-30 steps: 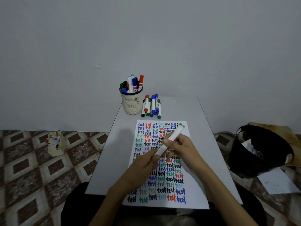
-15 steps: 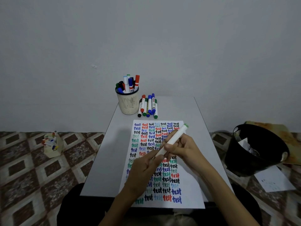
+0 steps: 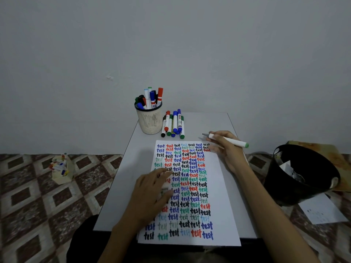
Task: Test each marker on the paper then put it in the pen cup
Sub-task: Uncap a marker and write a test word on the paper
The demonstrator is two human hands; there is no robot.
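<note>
Likely, with the right hand [image 3: 227, 150] gripping the uncapped marker [image 3: 230, 141] off the paper's [image 3: 224, 188] corner and the left hand's [image 3: 152, 192] grasp unclear, the tip could ink the bench [image 3: 205, 124].

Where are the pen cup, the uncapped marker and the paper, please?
pen cup [image 3: 150, 122]: head view, on its mesh wall.
marker [image 3: 235, 142]: head view, on the white barrel near the green end.
paper [image 3: 216, 186]: head view, on the bare right margin.
</note>
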